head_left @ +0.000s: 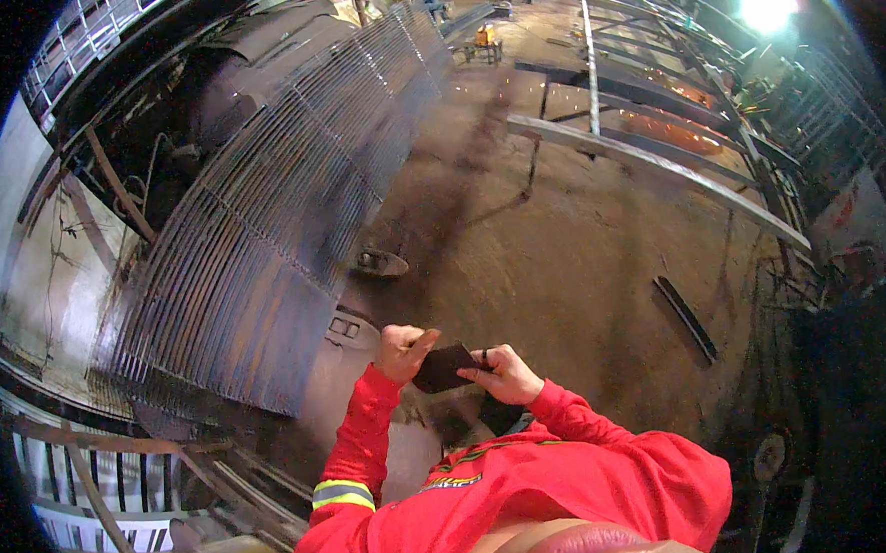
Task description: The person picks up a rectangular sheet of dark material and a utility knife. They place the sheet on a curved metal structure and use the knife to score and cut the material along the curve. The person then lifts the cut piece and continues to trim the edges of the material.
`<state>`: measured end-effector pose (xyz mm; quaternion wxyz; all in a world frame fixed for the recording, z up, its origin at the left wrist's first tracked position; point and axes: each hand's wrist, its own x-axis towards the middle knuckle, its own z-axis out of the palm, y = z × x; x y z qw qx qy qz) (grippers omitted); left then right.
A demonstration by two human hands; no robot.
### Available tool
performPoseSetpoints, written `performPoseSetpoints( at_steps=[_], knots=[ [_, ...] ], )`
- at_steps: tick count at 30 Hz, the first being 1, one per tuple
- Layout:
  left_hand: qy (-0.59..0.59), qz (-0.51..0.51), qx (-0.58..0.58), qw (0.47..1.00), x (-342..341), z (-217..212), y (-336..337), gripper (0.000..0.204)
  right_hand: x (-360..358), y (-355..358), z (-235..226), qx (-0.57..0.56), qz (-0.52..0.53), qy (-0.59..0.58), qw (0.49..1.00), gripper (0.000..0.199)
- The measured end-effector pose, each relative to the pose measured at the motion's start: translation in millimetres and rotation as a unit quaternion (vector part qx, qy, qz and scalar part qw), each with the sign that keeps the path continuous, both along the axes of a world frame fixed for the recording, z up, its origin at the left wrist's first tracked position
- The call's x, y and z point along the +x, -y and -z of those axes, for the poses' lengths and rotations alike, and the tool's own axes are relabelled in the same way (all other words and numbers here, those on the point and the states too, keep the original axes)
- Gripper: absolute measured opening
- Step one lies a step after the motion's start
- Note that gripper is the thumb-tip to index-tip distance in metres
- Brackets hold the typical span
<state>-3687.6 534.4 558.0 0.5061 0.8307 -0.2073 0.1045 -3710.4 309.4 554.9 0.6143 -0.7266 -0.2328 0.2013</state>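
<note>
Head view: dark plate (443,370) up off the floor (552,261), right of slatted metal panel (260,221). Right hand (509,375): fingers closed on plate edge. Left hand (403,354): fingers curled at opposite edge, grip unclear. Plate's in hand, not set down; can't tell what's left.

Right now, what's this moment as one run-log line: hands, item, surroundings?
right hand: holds dark flat piece | left hand: at its left edge, grip unclear | left side: slatted metal panel | right side: dark bar
</note>
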Motion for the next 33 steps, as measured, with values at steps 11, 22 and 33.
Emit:
performPoseSetpoints(
  at_steps=[11, 22, 33],
  knots=[
    [-0.091, -0.348, -0.033, 0.932, 294.3, 80.3, -119.7, 0.060, 387.9, -56.4, 0.2, 0.114, -0.063, -0.029, 0.991, 0.020],
    [-0.334, -0.088, -0.521, 0.780, 718.7, 68.3, -105.1, 0.052, 810.3, -167.4, 58.7, 0.172, 0.090, 0.193, 0.962, 0.031],
    [-0.201, 0.160, -0.083, 0.963, 1174.5, 13.2, -61.2, 0.028, 1151.5, -92.2, 51.2, 0.040, 0.185, 0.329, 0.925, 0.074]
  ],
)
